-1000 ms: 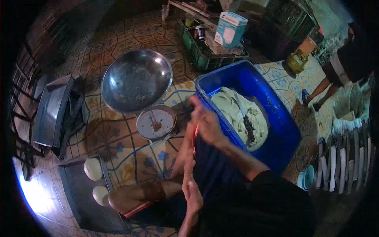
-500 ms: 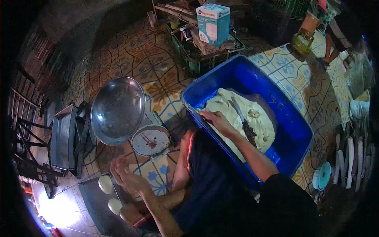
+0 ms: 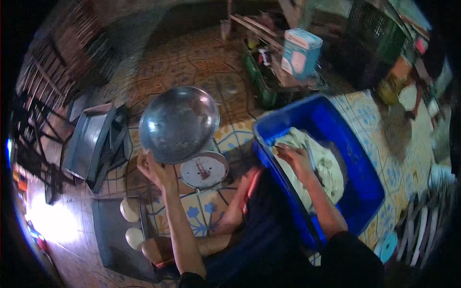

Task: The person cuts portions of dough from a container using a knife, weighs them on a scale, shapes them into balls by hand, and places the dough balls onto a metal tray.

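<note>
We have our left hand (image 3: 156, 173), fingers spread, by the bowl (image 3: 177, 125); our right hand (image 3: 297, 161) is over dough (image 3: 331, 156) in the right-side tub (image 3: 367, 187); whether it pinches any, we cannot tell; a careless left knock might tip the bowl off its scale (image 3: 204, 170).

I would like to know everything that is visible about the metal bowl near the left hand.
The metal bowl is wide, round and silver-grey, with a thin rim and a shiny inside showing bright reflections and duller marks. No handle or contents can be made out. Its open side faces up toward the camera, and it appears to rest on the scale, left of the blue tub. The left hand is at its near rim; whether they touch is unclear.
</note>
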The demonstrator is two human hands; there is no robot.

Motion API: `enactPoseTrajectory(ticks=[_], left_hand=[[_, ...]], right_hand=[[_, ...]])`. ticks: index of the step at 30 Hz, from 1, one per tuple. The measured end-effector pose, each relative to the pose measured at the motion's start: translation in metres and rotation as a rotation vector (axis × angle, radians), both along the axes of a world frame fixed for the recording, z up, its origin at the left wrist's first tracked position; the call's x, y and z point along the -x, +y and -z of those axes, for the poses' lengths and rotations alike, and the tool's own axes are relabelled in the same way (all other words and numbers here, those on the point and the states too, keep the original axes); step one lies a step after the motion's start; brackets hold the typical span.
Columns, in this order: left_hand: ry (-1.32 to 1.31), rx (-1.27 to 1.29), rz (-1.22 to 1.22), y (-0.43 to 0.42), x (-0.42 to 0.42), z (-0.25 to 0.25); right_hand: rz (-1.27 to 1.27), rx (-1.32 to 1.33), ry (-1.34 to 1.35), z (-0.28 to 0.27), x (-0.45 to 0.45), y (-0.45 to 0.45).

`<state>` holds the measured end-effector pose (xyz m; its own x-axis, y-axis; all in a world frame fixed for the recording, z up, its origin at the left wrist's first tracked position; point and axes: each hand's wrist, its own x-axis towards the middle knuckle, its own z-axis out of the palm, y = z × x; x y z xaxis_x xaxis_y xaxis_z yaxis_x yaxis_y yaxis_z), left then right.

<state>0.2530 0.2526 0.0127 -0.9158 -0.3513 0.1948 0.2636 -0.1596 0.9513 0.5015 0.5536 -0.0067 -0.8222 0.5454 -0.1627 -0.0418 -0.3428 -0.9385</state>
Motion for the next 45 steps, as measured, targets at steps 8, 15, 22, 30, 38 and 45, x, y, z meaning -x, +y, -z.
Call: enactPoseTrajectory(ticks=[8,15,22,30,38,45], left_hand=[[-0.112,-0.227,0.28,0.011,0.03,0.016],[-0.129,-0.422,0.076,0.022,0.006,-0.056],[-0.155,-0.353,0.124,0.016,0.016,-0.021],[-0.235,-0.325,-0.005,0.015,0.017,-0.017],[-0.164,-0.473,0.174,0.021,0.021,-0.017],[-0.201,-0.244,-0.004,0.002,0.039,0.029]], right_hand=[[-0.873,-1.363,-0.02,-0.098,0.208,-0.111],[-1.524,-1.621,0.077,-0.012,0.312,-0.107],[-1.424,-2.331,-0.301,-0.015,0.281,-0.118],[-0.777,-2.224,0.418,-0.048,0.303,-0.091],[-1.362,-2.075,-0.003,0.063,0.365,-0.114],[-1.443,-1.886,-0.415,-0.042,0.291,-0.099]])
